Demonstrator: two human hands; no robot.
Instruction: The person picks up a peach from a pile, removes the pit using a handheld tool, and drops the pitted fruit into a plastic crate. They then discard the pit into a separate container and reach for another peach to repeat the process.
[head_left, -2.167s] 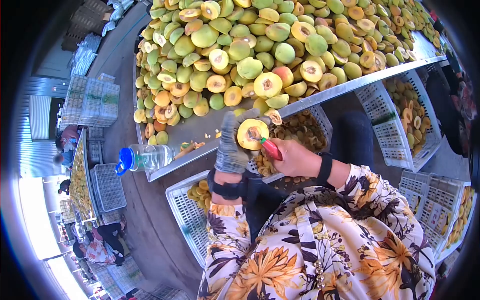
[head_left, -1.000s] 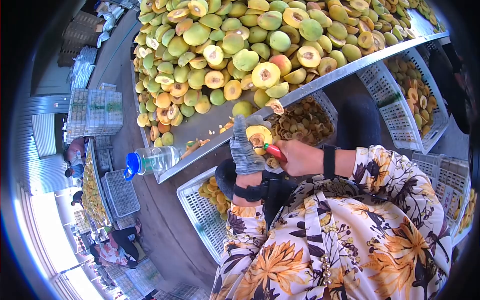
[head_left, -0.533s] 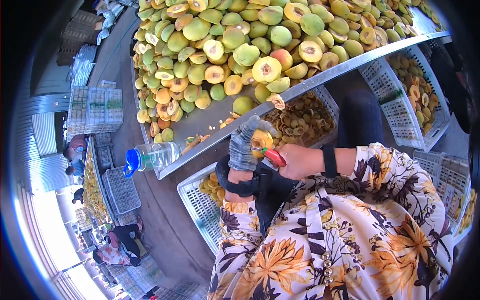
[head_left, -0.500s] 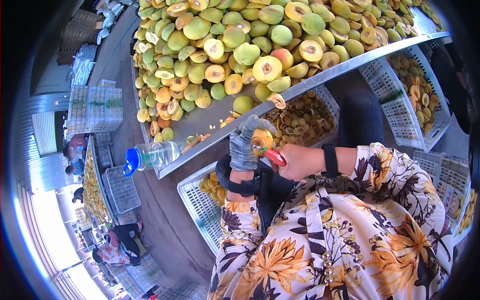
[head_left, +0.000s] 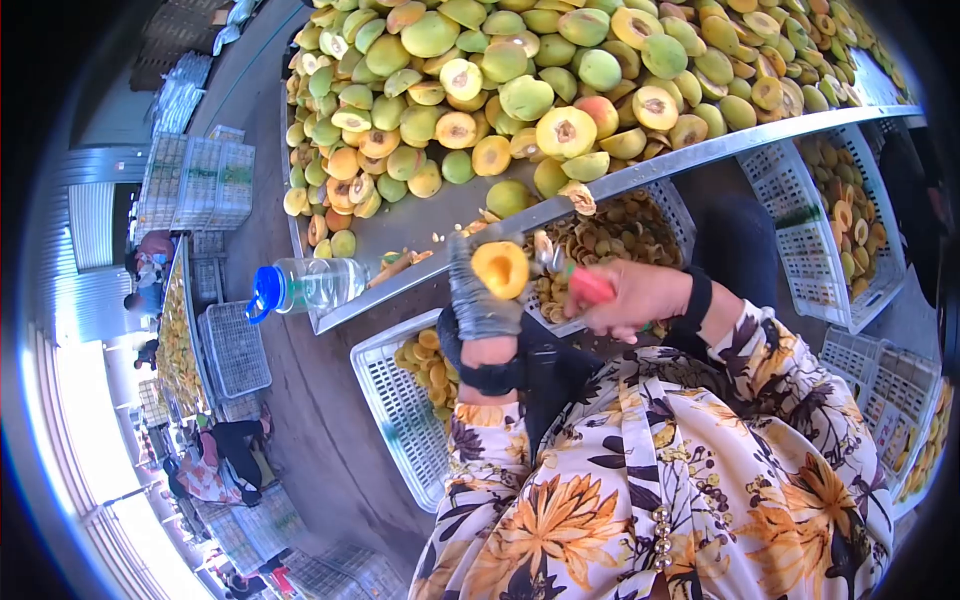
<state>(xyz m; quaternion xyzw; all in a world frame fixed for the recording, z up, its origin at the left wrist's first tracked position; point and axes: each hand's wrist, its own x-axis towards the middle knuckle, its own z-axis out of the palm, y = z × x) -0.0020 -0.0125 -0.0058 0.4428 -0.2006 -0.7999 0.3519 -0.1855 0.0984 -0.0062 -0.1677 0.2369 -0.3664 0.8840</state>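
My left hand (head_left: pixel 482 305), in a grey knitted glove, holds a yellow peach half (head_left: pixel 500 270) with its cut face up. A smooth hollow shows in the middle of that face. Closed around the red handle of a pitting tool (head_left: pixel 590 286) is my bare right hand (head_left: pixel 640 298). The tool's metal end is blurred and stands just right of the peach half, apart from it. A brownish piece like a pit (head_left: pixel 543 246) is by the metal end. Below the hands, a crate (head_left: pixel 684 212) holds pits and scraps.
Peaches, many halved, are heaped on a metal table (head_left: pixel 420 222) ahead. A water bottle (head_left: pixel 318 284) lies at its corner. White crates with peach halves stand at the lower left (head_left: pixel 385 400) and right (head_left: pixel 775 190). Other people (head_left: pixel 235 455) sit at far left.
The tool has come out of the peach, and my right hand has moved right with it. The peach half now shows an open hollow. The view has shifted slightly.
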